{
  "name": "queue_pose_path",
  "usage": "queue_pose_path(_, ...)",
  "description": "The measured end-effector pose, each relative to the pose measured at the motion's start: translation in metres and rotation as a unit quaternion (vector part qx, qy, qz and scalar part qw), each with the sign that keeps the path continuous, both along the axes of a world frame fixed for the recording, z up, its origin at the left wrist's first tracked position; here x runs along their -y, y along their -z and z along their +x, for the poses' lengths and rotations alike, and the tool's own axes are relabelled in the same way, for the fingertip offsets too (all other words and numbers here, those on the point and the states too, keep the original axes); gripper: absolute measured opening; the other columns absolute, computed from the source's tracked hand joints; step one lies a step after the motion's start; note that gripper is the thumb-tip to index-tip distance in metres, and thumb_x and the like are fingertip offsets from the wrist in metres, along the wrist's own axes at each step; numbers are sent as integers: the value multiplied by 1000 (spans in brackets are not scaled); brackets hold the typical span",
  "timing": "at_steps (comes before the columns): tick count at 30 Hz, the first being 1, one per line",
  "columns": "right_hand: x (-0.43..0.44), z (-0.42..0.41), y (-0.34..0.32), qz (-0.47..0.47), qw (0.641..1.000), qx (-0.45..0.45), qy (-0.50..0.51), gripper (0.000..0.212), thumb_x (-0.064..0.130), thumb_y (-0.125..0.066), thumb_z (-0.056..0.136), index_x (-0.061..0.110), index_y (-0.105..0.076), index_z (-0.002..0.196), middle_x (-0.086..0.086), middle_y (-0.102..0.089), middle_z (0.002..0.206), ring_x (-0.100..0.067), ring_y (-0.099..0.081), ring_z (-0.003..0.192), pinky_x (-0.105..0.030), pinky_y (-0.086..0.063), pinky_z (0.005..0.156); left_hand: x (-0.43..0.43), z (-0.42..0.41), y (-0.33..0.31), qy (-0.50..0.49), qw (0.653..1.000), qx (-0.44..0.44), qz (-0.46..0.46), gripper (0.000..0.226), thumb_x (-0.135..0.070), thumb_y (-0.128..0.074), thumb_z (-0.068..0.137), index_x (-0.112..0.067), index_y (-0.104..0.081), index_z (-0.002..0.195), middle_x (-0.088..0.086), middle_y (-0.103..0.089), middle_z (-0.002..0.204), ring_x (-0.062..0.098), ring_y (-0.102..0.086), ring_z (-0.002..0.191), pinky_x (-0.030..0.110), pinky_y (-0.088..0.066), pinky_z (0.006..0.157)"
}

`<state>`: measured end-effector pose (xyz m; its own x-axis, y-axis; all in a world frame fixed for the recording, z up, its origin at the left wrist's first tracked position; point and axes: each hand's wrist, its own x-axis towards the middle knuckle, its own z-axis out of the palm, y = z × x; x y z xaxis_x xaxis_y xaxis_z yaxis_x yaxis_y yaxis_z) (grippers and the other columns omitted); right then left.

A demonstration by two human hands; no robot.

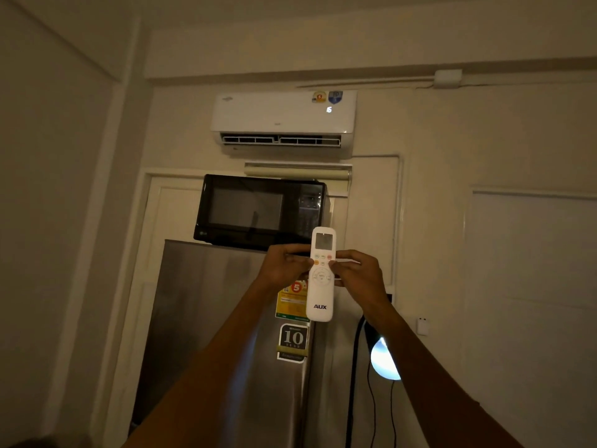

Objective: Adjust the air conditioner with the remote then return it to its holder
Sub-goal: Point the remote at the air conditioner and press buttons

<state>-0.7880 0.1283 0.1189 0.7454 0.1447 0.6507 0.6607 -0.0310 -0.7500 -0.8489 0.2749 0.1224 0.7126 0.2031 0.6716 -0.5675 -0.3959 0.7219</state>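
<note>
Fingers [305, 260] around remote [320, 287], dim kitchen.

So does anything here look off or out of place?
Only the microwave: it sits on the fridge with its front edge overhanging the top. The air conditioner hangs level, and both hands hold the remote upright.

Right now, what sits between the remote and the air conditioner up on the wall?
In the head view, a black microwave on top of the fridge lies between the remote and the air conditioner, with a rolled blind just under the unit.
</note>
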Motion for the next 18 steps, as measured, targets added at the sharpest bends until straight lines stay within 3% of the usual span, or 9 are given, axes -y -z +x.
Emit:
queue_pose_path(14, -19, -14, -5, 12, 1000, -14, 7, 26, 13, -71, 81, 11, -63, 105, -13, -70, 113, -28, -71, 94, -48, -60, 81, -16, -8, -7, 5, 1000, 3, -10, 36, -4, -64, 83, -7, -60, 118, 17, -66, 119, 28, -68, 102, 20, -57, 64)
queue_pose_path(18, -20, -15, -6, 19, 999, -26, -1, 36, 10, -70, 80, 13, -61, 116, -14, -69, 115, -28, -71, 95, -50, -59, 80, -16, -9, -6, 5, 1000, 4, -4, 36, -6, -65, 83, -9, -61, 118, 15, -67, 118, 20, -69, 94, 17, -56, 59)
